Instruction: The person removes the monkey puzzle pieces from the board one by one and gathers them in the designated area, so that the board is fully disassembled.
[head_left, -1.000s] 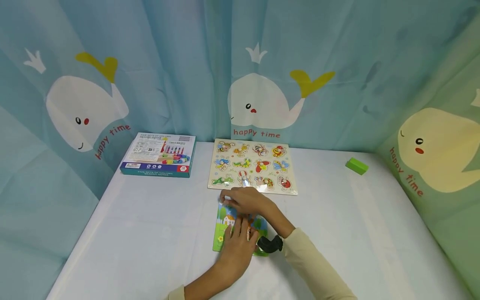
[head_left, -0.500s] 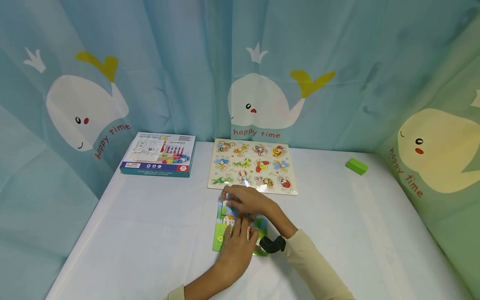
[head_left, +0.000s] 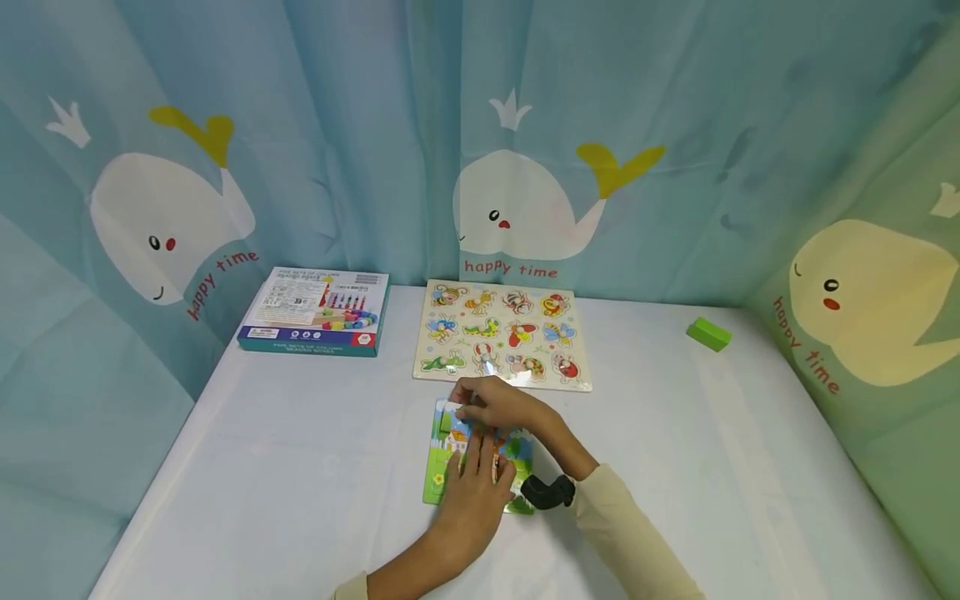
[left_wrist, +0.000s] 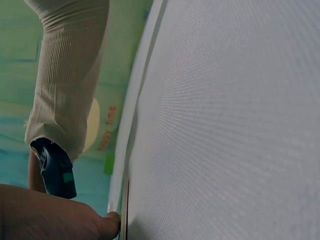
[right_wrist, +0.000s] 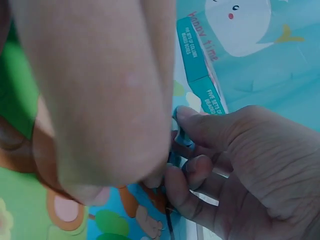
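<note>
A small jigsaw puzzle (head_left: 432,487) printed with a house, trees and grass lies on the white table. My left hand (head_left: 472,510) rests on it with fingers spread, reaching over its middle. At the puzzle's far edge, my right hand (head_left: 501,405) pinches a blue puzzle piece (right_wrist: 179,131) between thumb and curled fingers, mostly hidden by them. Near the upper left corner of the puzzle, a green part looks uneven with the rest. The left wrist view catches only part of the left hand (left_wrist: 55,214) beside the board's edge.
Just behind the puzzle lies a wooden insect knob puzzle (head_left: 502,333). A flat beads box (head_left: 315,312) sits at the back left, and a green block (head_left: 708,334) at the back right. Whale-printed curtains (head_left: 360,150) enclose the table.
My right hand has shifted slightly right along the puzzle's far edge, its fingers curling in more. More of the upper left corner shows. The left hand keeps its place.
</note>
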